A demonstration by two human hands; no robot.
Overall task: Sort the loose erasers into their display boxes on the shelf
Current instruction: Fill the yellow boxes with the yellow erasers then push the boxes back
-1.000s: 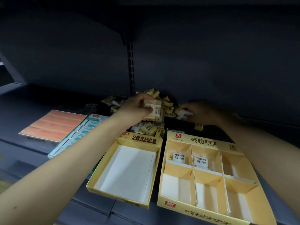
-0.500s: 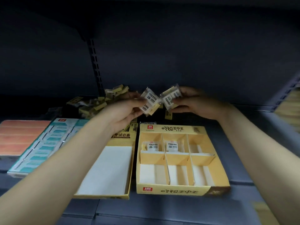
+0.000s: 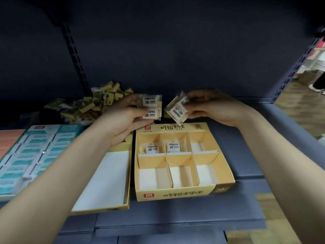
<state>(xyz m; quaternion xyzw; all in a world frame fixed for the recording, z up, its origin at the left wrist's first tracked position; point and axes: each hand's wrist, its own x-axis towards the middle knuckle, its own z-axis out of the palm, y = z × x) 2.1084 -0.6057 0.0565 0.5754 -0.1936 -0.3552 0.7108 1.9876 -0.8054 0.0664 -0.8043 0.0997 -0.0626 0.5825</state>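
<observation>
My left hand (image 3: 121,120) holds two wrapped white 2B erasers (image 3: 150,108) stacked face up, above the back edge of the boxes. My right hand (image 3: 212,106) pinches two more wrapped erasers (image 3: 176,109), tilted, just right of those. Below them stands a yellow six-compartment display box (image 3: 177,193); its back left and back middle compartments each hold an eraser (image 3: 151,148) and another eraser (image 3: 173,146). A shallow yellow undivided box (image 3: 100,206) with a white floor lies to its left. A pile of loose yellow erasers (image 3: 98,104) sits at the back left of the shelf.
A teal and white display box of packets (image 3: 31,155) lies left of the yellow boxes, with an orange one (image 3: 8,140) at the far left edge. The dark shelf back wall and a slotted upright (image 3: 73,55) rise behind. The shelf's front edge (image 3: 175,224) runs below the boxes.
Both hands lifted erasers out of the pile and brought them together over the divided box. The view shifted right and nearer, so the boxes sit more central.
</observation>
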